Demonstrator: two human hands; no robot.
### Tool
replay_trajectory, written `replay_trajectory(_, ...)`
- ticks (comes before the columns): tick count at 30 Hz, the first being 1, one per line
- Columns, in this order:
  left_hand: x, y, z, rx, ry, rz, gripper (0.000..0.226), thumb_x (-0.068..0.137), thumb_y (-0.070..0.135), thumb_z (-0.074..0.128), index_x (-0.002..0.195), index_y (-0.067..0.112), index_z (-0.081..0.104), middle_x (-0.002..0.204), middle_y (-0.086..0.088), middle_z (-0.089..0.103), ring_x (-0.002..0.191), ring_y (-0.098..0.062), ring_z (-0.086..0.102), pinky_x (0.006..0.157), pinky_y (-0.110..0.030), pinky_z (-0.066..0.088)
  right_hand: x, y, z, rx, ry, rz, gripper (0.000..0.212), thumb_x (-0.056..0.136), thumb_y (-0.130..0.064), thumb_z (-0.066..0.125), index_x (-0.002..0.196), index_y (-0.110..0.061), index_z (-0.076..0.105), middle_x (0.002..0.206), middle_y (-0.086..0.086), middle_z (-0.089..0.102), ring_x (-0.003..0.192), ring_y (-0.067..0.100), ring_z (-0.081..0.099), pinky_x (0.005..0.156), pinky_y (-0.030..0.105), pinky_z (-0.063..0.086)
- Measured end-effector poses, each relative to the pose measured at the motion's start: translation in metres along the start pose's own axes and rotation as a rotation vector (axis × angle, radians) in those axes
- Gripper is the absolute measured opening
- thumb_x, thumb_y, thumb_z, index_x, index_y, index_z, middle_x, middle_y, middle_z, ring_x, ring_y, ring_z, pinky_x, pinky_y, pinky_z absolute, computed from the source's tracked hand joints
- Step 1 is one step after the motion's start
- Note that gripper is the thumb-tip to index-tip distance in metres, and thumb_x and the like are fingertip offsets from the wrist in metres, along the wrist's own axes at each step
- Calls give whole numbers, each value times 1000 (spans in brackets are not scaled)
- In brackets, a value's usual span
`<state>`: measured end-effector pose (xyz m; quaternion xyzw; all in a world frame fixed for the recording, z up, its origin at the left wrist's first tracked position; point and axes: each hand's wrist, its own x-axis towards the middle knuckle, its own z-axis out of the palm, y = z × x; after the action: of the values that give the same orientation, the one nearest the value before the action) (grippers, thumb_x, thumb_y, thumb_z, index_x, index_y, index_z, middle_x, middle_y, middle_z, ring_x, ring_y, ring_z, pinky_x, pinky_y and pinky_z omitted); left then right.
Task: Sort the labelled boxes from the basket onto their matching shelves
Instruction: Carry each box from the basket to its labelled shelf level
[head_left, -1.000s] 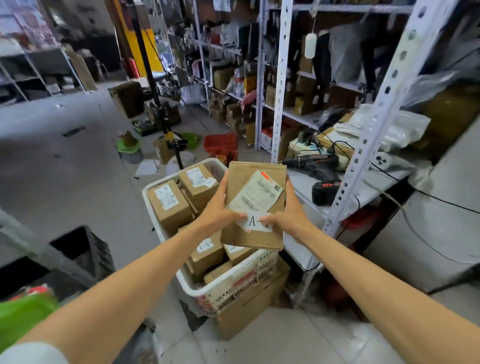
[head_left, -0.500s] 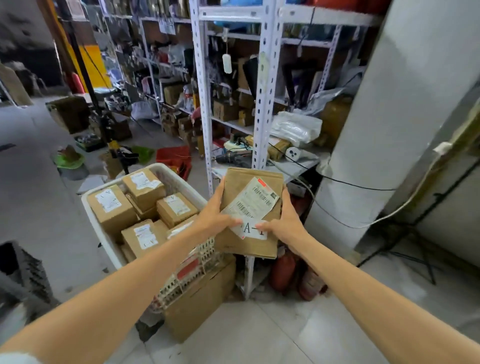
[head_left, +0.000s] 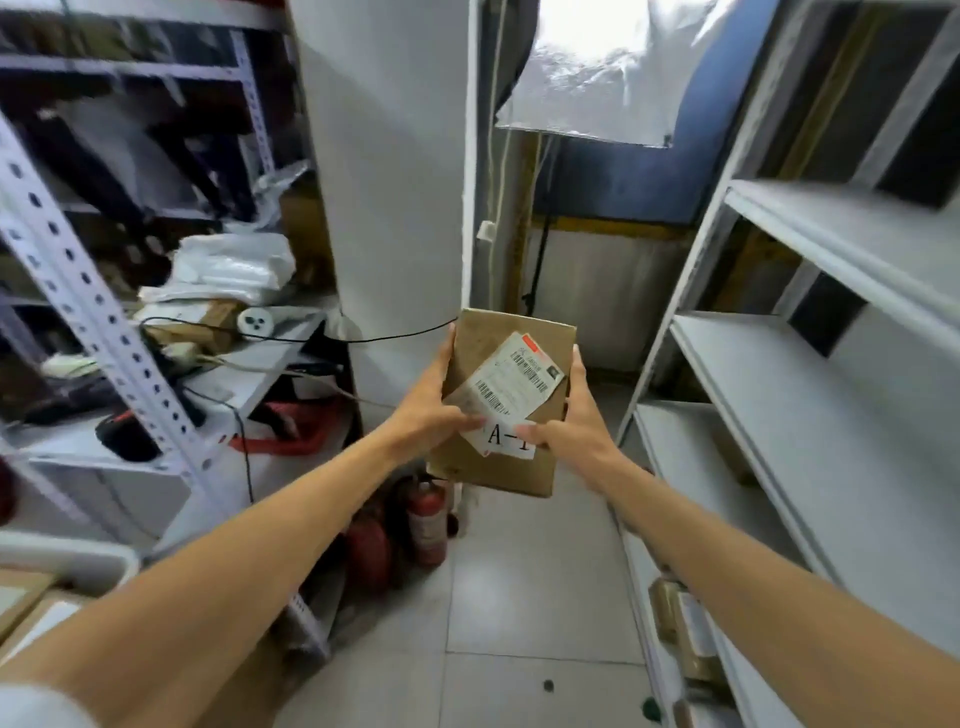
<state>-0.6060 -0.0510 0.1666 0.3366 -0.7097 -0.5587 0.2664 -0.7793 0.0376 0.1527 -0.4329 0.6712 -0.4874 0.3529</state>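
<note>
While the left hand (head_left: 428, 415) and right hand (head_left: 574, 434) hold the labelled box (head_left: 485, 345), their fingers (head_left: 448, 358) clasp its opposite sides

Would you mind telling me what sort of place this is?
Most likely a warehouse or stockroom: slotted metal shelving stands on the left, white shelves on the right, and the left hand and right hand hold a cardboard box with a shipping label.

Single wide-angle view, head-worn, facing forward and down toward white pillar (head_left: 395, 208). Close above cardboard box (head_left: 498, 415), just right of pillar base. Cluttered rack (head_left: 104, 322) left of pillar, white shelving (head_left: 779, 389) right of pillar, floor tiles (head_left: 535, 571) below.
</note>
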Motion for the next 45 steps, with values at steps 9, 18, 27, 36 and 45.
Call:
replay_trajectory(9,86,50,131,8,-486,130,112,76,-6,71,147,47,3,129,5,45,123,-18,49,97,-45,50,-57,12,-113,-41,551,148,123,68,-7,82,149,-47,0,136,-4,49,125,20,50,96,51,51)
replay_trajectory(18,82,60,243,-105,-929,78,97,74,-15,70,148,25,22,107,-7,63,98,-24,66,81,-40,58,-154,24,-142,-114,1039,322,126,64,-3,84,153,-37,1,134,-2,53,114,15,53,91,34,53)
replay_trajectory(27,37,97,316,-10,-1180,302,76,73,-6,74,136,20,41,100,0,61,99,-24,64,78,-33,58,-234,1,-143,-69,1364,467,122,68,4,81,153,-31,1,144,3,46,131,26,45,100,42,49)
replay_trajectory(36,19,88,365,2,-1271,282,80,77,7,76,143,25,34,106,-12,59,97,-32,65,72,-37,59,-270,29,-166,-65,1367,606,115,75,-1,78,154,-20,-3,145,2,46,135,24,41,99,29,40)
replay_trajectory(45,30,63,434,138,-1261,201,84,75,14,78,145,28,34,107,-17,62,95,-31,66,82,-50,57,-283,102,-224,121,1199,619,107,78,4,62,154,-27,-6,151,4,40,138,28,36,108,43,39)
